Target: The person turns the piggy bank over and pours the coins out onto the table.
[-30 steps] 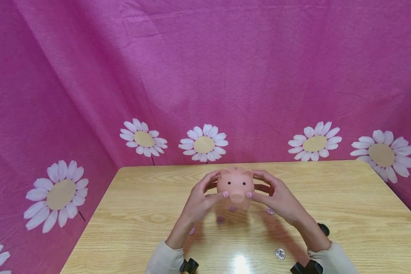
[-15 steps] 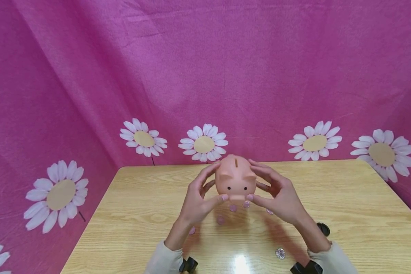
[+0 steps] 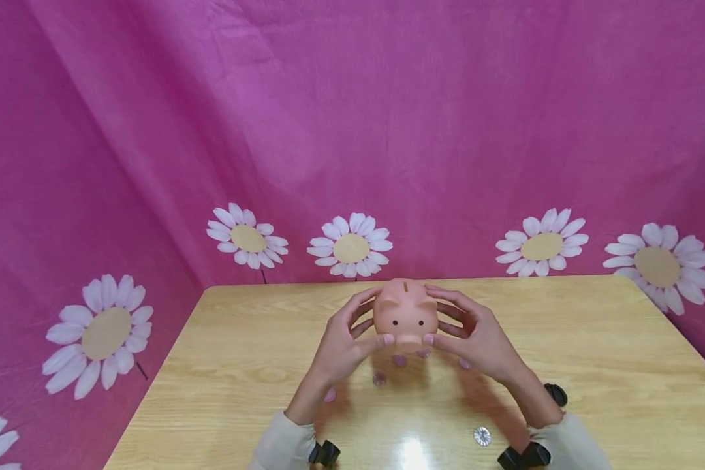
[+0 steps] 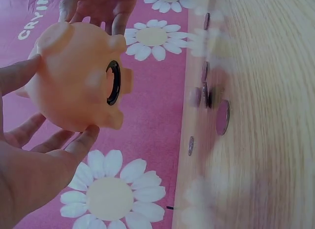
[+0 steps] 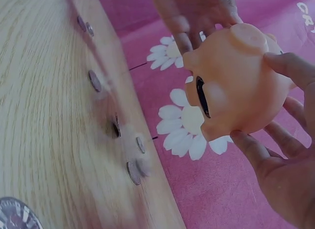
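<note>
A pink piggy bank [image 3: 407,310] is held in the air above the table, its face toward me and tipped forward so the coin slot on its back shows. My left hand [image 3: 342,343] grips one side, thumb beside the snout and fingers spread around the body. On the other side my right hand [image 3: 483,339] grips it the same way. In the left wrist view, a black-rimmed round hole [image 4: 116,82] shows in its underside, between the feet. Beneath lie several coins, including a silvery one [image 3: 482,436] near my right sleeve and another [image 3: 378,378] toward the left.
The light wood table [image 3: 241,365] has a glossy top that mirrors light and coins. A magenta cloth [image 3: 435,130] with white daisies hangs behind it and along the left side. Black straps with small mounts [image 3: 325,453] sit at both wrists.
Both hands tipped the piggy bank forward and raised it, bringing its slot into view, then lowered it a little. A coin below the snout has come into view.
</note>
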Demonstrator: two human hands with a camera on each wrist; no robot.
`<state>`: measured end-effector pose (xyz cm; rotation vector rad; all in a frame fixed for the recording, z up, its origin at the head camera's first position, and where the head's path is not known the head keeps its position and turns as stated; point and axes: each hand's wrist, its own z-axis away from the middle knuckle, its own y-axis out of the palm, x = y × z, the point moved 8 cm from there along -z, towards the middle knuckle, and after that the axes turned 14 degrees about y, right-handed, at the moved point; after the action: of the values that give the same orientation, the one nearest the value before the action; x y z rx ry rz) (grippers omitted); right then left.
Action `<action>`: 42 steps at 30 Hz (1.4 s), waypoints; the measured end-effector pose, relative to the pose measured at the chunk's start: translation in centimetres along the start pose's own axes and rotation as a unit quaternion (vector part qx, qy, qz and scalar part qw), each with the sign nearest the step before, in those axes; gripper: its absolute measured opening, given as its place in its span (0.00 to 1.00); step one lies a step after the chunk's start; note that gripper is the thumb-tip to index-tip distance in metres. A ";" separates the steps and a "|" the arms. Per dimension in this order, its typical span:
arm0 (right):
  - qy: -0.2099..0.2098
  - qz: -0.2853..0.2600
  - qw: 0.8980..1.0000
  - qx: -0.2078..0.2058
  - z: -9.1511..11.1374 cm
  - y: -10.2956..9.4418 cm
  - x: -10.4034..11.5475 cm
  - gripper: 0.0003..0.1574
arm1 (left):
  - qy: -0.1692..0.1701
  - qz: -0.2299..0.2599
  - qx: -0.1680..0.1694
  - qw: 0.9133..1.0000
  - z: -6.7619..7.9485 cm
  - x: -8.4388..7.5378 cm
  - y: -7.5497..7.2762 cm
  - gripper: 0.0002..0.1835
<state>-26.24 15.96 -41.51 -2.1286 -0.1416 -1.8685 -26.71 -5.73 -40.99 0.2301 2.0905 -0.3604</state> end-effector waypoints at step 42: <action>0.027 0.043 0.999 0.000 -0.2 1.7 0.2 0.43 | -0.028 -0.004 0.000 1.000 0.7 0.0 -0.8 0.38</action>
<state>-25.90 14.26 -41.55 -2.0479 -0.0380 -1.8751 -26.40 -6.69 -41.20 0.2103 2.0366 -0.3684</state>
